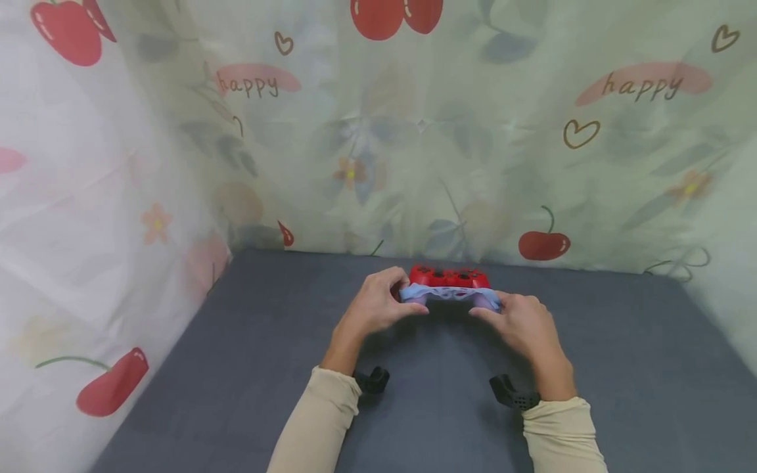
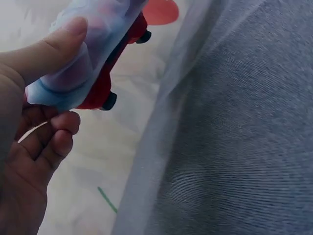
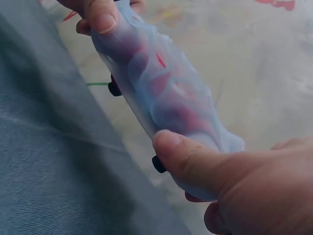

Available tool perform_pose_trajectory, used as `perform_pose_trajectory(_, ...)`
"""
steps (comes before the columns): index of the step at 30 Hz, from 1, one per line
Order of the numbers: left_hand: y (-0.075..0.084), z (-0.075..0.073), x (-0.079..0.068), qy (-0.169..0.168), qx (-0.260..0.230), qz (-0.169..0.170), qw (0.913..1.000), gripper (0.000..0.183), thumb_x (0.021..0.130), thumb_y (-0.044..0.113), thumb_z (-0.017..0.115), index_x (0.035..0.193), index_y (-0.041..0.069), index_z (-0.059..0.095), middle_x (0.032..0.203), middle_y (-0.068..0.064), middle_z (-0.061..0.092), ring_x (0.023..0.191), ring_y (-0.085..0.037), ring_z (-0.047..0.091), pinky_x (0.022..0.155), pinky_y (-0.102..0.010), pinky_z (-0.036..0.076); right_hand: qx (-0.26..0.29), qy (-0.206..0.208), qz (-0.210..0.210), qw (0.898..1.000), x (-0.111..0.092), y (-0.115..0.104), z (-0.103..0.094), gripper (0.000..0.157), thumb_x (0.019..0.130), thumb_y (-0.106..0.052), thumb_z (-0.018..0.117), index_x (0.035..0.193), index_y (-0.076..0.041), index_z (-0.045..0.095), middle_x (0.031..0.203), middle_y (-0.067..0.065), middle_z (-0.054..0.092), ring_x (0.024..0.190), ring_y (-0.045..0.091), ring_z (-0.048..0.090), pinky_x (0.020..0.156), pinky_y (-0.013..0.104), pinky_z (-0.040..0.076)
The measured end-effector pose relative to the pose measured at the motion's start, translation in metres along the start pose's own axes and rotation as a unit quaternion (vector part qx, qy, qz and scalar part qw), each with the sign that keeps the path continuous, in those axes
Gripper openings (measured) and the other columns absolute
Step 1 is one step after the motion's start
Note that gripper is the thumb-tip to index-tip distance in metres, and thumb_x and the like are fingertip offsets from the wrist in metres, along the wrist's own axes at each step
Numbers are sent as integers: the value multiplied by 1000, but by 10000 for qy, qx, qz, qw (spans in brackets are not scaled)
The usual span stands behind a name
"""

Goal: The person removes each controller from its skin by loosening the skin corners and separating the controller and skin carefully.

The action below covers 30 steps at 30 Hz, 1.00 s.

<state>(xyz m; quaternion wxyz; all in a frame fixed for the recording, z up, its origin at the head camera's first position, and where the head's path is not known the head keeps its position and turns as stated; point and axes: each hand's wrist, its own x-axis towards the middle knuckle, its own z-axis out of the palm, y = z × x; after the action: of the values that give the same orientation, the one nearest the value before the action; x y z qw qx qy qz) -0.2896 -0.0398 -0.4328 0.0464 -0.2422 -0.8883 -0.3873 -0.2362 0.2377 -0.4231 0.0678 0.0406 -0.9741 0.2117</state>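
Note:
A red game controller [image 1: 447,276] is held above the far part of the table, with a translucent pale-blue silicone cover [image 1: 452,292] stretched over its near side. My left hand [image 1: 380,301] grips the left end, its thumb pressing on the cover. At the right end my right hand [image 1: 525,326] pinches cover and controller, thumb on the near face. In the left wrist view, red shell and black thumbsticks [image 2: 109,101] stick out beyond the cover. Through the cover [image 3: 188,93] in the right wrist view, patches of red show; the controller's far face is mostly hidden there.
A dark grey cloth [image 1: 437,420] covers the table. Behind and to the left hang pale curtains [image 1: 414,98] printed with cherries, flowers and "happy". Black camera mounts [image 1: 372,381] sit on both wrists, just inside the beige sleeves [image 1: 319,414].

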Motion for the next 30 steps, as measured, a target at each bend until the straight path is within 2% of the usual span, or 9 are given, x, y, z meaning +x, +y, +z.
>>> perform_pose_trajectory(6, -8, 10, 2, -198, 279, -508, 9981, 48, 77, 48, 88, 87, 20, 50, 81, 0, 52, 73, -13, 52, 64, -27, 45, -48, -283, 268, 9992, 4, 0, 14, 43, 90, -45, 75, 93, -5, 63, 65, 2, 42, 65, 20, 47, 57, 31, 33)
perform_pose_trajectory(8, -10, 12, 3, -140, 320, -604, 9976, 47, 76, 47, 89, 88, 20, 51, 85, 0, 54, 76, -14, 54, 65, -27, 46, -31, -335, 322, 9989, 6, 0, 18, 44, 90, -45, 75, 96, -3, 62, 68, 4, 45, 67, 21, 49, 58, 31, 34)
perform_pose_trajectory(12, -10, 13, 3, 127, 158, -917, 9956, 47, 74, 42, 92, 89, 20, 53, 85, -1, 59, 78, -15, 56, 65, -29, 47, 124, -563, 503, 9971, 9, -4, 23, 51, 91, -45, 72, 111, 1, 61, 74, 7, 52, 71, 22, 52, 60, 31, 38)
perform_pose_trajectory(15, -10, 11, 4, 209, 6, -1348, 9907, 49, 71, 40, 94, 93, 19, 56, 84, -1, 60, 77, -17, 57, 65, -31, 48, 184, -806, 609, 9947, 10, -6, 26, 60, 93, -45, 69, 124, 5, 59, 86, 12, 61, 77, 23, 56, 65, 34, 47)
perform_pose_trajectory(19, -10, 11, 3, 167, -61, -1803, 9834, 53, 71, 40, 94, 107, 16, 64, 98, -3, 67, 88, -18, 62, 76, -37, 55, 180, -984, 639, 9929, 11, -7, 28, 64, 95, -43, 64, 132, 8, 55, 104, 19, 67, 84, 26, 59, 76, 43, 55)
perform_pose_trajectory(21, -11, 12, 2, 164, -36, -1884, 9820, 55, 72, 40, 93, 114, 14, 67, 106, -3, 69, 95, -19, 64, 84, -40, 57, 217, -1029, 637, 9924, 11, -7, 29, 62, 95, -42, 62, 131, 8, 54, 105, 20, 66, 85, 27, 59, 76, 43, 54)
perform_pose_trajectory(23, -11, 12, 2, 182, 35, -1894, 9817, 56, 73, 41, 92, 115, 13, 68, 107, -4, 70, 95, -19, 64, 85, -41, 57, 298, -1053, 628, 9920, 12, -7, 30, 59, 96, -41, 60, 129, 7, 54, 102, 18, 64, 85, 26, 58, 74, 41, 52)
perform_pose_trajectory(27, -11, 11, 1, 140, 249, -1880, 9818, 53, 74, 44, 91, 110, 14, 67, 99, -1, 66, 89, -18, 61, 78, -37, 55, 503, -1126, 530, 9910, 11, -4, 32, 60, 98, -45, 61, 128, 6, 52, 98, 15, 61, 85, 25, 57, 72, 38, 49)
perform_pose_trajectory(30, -12, 9, 1, -73, 366, -1718, 9844, 51, 75, 47, 90, 106, 16, 65, 94, 0, 63, 85, -17, 58, 73, -33, 51, 592, -1089, 448, 9913, 9, 3, 33, 57, 97, -47, 64, 123, 3, 54, 93, 12, 59, 83, 22, 55, 69, 35, 46)
